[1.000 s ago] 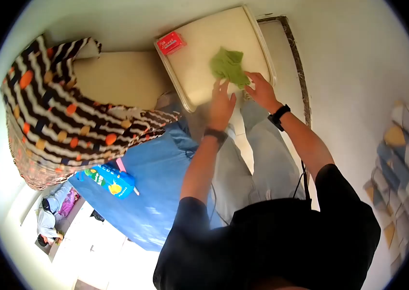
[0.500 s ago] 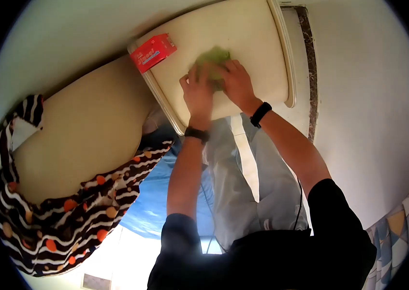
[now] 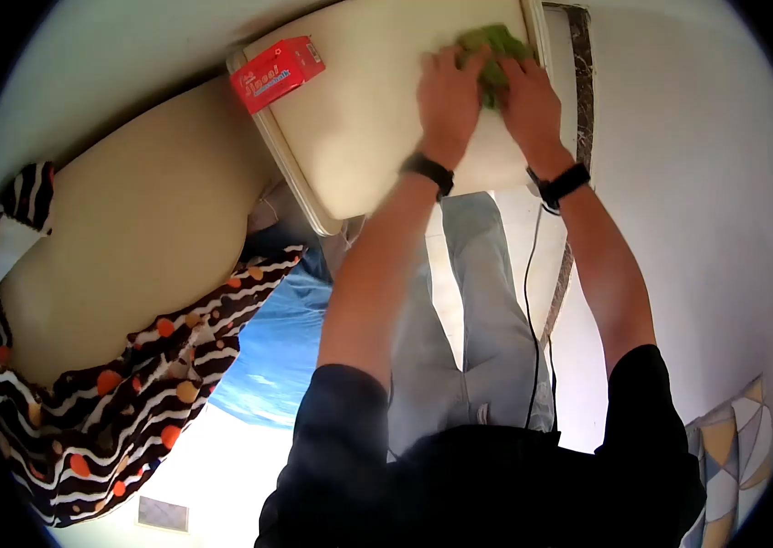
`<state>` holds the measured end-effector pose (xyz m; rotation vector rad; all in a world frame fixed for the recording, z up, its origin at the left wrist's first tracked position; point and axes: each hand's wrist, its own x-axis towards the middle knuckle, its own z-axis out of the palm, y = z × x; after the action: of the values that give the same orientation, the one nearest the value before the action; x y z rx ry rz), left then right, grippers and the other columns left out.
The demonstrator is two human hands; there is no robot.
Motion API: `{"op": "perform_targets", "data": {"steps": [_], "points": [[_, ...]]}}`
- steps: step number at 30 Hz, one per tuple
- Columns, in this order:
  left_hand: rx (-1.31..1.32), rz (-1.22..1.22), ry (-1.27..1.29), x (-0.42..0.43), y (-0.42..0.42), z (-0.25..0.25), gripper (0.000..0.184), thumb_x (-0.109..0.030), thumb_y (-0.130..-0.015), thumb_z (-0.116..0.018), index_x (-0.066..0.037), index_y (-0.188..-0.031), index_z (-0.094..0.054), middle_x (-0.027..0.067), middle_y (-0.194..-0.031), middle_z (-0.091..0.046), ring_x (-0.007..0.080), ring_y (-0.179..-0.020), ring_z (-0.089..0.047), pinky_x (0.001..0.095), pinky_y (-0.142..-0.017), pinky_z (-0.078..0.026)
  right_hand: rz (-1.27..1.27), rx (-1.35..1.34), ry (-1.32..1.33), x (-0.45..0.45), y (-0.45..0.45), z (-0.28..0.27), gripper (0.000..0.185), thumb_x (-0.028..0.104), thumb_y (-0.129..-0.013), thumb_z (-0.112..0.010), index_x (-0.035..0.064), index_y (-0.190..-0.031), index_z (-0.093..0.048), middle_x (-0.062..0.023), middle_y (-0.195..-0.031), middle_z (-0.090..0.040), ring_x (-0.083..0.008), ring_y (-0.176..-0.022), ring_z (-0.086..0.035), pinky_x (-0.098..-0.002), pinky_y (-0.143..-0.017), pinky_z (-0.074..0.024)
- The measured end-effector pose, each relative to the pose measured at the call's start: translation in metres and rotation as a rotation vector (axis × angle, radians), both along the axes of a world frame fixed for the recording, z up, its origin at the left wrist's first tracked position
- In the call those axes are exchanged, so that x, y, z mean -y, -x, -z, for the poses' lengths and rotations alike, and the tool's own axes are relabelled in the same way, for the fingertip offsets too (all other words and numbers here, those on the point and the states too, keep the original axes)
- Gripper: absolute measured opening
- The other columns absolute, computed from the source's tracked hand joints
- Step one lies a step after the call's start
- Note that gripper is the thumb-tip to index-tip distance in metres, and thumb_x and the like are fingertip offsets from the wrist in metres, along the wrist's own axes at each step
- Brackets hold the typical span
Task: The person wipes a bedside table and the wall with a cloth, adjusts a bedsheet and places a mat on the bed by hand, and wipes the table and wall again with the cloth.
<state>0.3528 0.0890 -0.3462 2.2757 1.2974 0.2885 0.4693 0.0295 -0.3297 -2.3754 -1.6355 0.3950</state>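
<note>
A crumpled green cloth (image 3: 499,40) lies against the cream top of a small table (image 3: 350,119), near its right raised edge. My left hand (image 3: 449,102) grips the cloth's left side, its fingers curled at the near edge. Beside it, my right hand (image 3: 533,102) has its fingers bent over the cloth's right part. Both hands press down close together, and the cloth's underside is hidden. A red box with printed lettering (image 3: 277,73) rests at the table's left edge.
Left of the table is a cream padded surface (image 3: 149,219), with a brown-and-white patterned fabric (image 3: 131,402) draped over it. A dark cable (image 3: 530,301) hangs by my legs. The white wall (image 3: 697,183) stands to the right.
Both hands have slid the green cloth from the middle of the tabletop to the right and away from me. The red box stays at the left edge.
</note>
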Motion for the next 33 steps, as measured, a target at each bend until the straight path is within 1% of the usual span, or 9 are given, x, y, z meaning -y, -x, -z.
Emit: {"op": "perform_targets", "data": {"steps": [2, 7, 10, 14, 17, 24, 27, 30, 33], "points": [[0.106, 0.028, 0.055, 0.033, 0.003, -0.007, 0.043, -0.007, -0.076, -0.067, -0.021, -0.116, -0.066, 0.0072, -0.111, -0.057, 0.0318, -0.102, -0.052, 0.0393, -0.078, -0.053, 0.019, 0.007, 0.109, 0.037, 0.004, -0.009, 0.038, 0.006, -0.080, -0.061, 0.0129, -0.117, -0.057, -0.0102, -0.104, -0.059, -0.0320, -0.098, -0.059, -0.0430, -0.072, -0.0550], [0.055, 0.080, 0.213, 0.097, 0.051, -0.018, 0.048, -0.007, -0.075, -0.067, -0.020, -0.121, -0.064, 0.0099, -0.119, -0.057, 0.0334, -0.106, -0.052, 0.0421, -0.086, -0.050, 0.007, -0.133, 0.257, 0.107, 0.041, -0.011, 0.028, 0.009, -0.083, -0.059, 0.0108, -0.111, -0.058, -0.0103, -0.100, -0.058, -0.0319, -0.098, -0.059, -0.0432, -0.071, -0.0551], [-0.014, 0.041, 0.230, 0.117, 0.105, 0.006, 0.052, -0.008, -0.075, -0.067, -0.018, -0.126, -0.062, 0.0120, -0.121, -0.056, 0.0333, -0.108, -0.052, 0.0440, -0.093, -0.046, -0.031, -0.270, 0.195, 0.101, 0.086, -0.010, 0.022, 0.013, -0.083, -0.058, 0.0110, -0.104, -0.060, -0.0102, -0.098, -0.059, -0.0317, -0.096, -0.059, -0.0435, -0.074, -0.0542], [-0.113, -0.260, 0.294, 0.098, 0.202, -0.035, 0.054, -0.006, -0.074, -0.071, -0.015, -0.126, -0.061, 0.0137, -0.117, -0.054, 0.0359, -0.107, -0.049, 0.0460, -0.095, -0.042, -0.150, -0.393, 0.108, 0.075, 0.180, 0.014, 0.020, 0.016, -0.081, -0.059, 0.0128, -0.100, -0.063, -0.0079, -0.096, -0.059, -0.0287, -0.096, -0.059, -0.0406, -0.075, -0.0532], [-0.244, -0.238, 0.147, 0.086, 0.230, -0.040, 0.052, -0.007, -0.074, -0.074, -0.014, -0.124, -0.062, 0.0146, -0.113, -0.055, 0.0361, -0.104, -0.051, 0.0453, -0.091, -0.044, -0.189, -0.429, 0.107, 0.052, 0.221, 0.010, 0.018, 0.016, -0.080, -0.060, 0.0128, -0.098, -0.064, -0.0067, -0.096, -0.059, -0.0272, -0.096, -0.060, -0.0394, -0.073, -0.0531], [-0.183, -0.192, 0.233, 0.094, 0.180, -0.029, 0.051, -0.008, -0.072, -0.076, -0.013, -0.121, -0.063, 0.0110, -0.106, -0.057, 0.0312, -0.099, -0.055, 0.0415, -0.083, -0.049, -0.097, -0.447, 0.149, 0.069, 0.160, 0.002, 0.022, 0.012, -0.080, -0.059, 0.0133, -0.101, -0.066, -0.0073, -0.095, -0.058, -0.0286, -0.097, -0.060, -0.0413, -0.073, -0.0539], [-0.100, -0.105, 0.254, 0.105, 0.132, -0.025, 0.050, -0.009, -0.072, -0.075, -0.013, -0.121, -0.063, 0.0102, -0.105, -0.057, 0.0307, -0.099, -0.055, 0.0417, -0.082, -0.051, 0.015, -0.402, 0.272, 0.090, 0.114, -0.004, 0.037, 0.003, -0.074, -0.061, 0.0126, -0.110, -0.063, -0.0109, -0.103, -0.058, -0.0334, -0.097, -0.059, -0.0437, -0.077, -0.0525], [-0.040, -0.024, 0.335, 0.114, 0.084, -0.024, 0.050, -0.009, -0.073, -0.073, -0.015, -0.121, -0.062, 0.0098, -0.104, -0.057, 0.0312, -0.099, -0.056, 0.0424, -0.082, -0.051, 0.104, -0.318, 0.201, 0.114, 0.074, -0.015, 0.030, 0.004, -0.078, -0.060, 0.0138, -0.107, -0.064, -0.0088, -0.100, -0.058, -0.0301, -0.099, -0.059, -0.0424, -0.075, -0.0540], [0.125, -0.039, 0.418, 0.136, 0.048, -0.020, 0.052, -0.009, -0.073, -0.073, -0.017, -0.122, -0.061, 0.0100, -0.104, -0.056, 0.0317, -0.099, -0.055, 0.0433, -0.081, -0.052, 0.153, -0.264, 0.274, 0.130, 0.038, -0.041, 0.041, 0.000, -0.077, -0.061, 0.0150, -0.115, -0.062, -0.0087, -0.103, -0.057, -0.0304, -0.099, -0.058, -0.0419, -0.075, -0.0542]]}}
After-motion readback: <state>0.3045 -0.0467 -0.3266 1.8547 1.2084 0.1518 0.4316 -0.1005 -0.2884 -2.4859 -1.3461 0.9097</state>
